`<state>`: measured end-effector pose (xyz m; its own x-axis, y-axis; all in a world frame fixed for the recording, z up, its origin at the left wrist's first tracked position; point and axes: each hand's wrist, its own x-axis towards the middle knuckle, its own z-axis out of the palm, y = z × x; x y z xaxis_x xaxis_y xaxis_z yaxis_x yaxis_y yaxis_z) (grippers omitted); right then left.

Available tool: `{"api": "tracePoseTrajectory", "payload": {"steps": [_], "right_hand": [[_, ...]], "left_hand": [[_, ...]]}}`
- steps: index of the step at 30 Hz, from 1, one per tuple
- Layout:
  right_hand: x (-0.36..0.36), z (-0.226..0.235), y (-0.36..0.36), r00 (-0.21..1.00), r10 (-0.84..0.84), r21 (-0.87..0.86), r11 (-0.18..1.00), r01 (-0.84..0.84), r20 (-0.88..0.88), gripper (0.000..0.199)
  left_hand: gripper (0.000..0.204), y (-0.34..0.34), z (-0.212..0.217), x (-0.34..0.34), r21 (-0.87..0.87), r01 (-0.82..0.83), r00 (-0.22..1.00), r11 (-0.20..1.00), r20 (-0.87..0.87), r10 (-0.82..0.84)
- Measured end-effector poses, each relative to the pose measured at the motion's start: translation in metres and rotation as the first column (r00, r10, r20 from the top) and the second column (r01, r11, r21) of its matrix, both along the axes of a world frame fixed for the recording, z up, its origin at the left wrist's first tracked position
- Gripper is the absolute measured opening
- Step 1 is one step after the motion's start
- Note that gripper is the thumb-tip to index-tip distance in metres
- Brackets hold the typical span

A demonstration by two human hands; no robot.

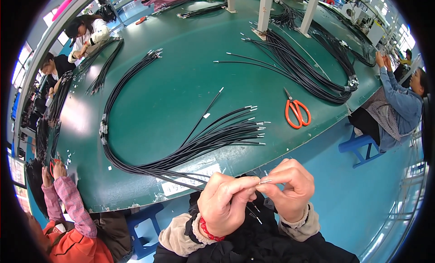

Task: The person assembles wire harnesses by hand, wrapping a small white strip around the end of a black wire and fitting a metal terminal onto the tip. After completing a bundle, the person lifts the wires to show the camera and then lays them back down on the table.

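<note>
My left hand (224, 202) and my right hand (290, 186) meet close to my chest, below the table's front edge. Between their fingertips they pinch the metal tip of a thin black wire (265, 182). That wire trails back to a bundle of black wires (199, 143) that curves in a loop over the green table (172, 90), its metal-tipped ends fanned out toward the right. A red bracelet (206, 231) circles my left wrist.
Orange-handled scissors (297, 112) lie right of the bundle. More black wire bundles (308, 68) cross the far table near white posts (264, 11). A person in blue (398, 104) sits at the right on a blue stool (358, 147); other people work along the left edge (68, 208).
</note>
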<state>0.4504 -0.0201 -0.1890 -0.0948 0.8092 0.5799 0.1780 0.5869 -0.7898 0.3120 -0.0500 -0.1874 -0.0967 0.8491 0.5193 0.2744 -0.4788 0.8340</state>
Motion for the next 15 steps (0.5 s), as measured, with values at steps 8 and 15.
{"api": "tracePoseTrajectory", "payload": {"steps": [8,15], "right_hand": [[-0.009,0.000,0.010,0.987,0.122,-0.050,0.990,-0.128,-0.108,0.018],[-0.015,0.009,0.000,1.000,0.024,-0.033,0.999,-0.025,-0.020,0.018]], "left_hand": [[0.017,0.006,0.004,-0.022,-0.126,0.158,0.981,0.979,0.129,-0.142],[0.018,0.007,0.005,-0.022,0.132,-0.029,0.980,0.991,-0.192,0.054]]}}
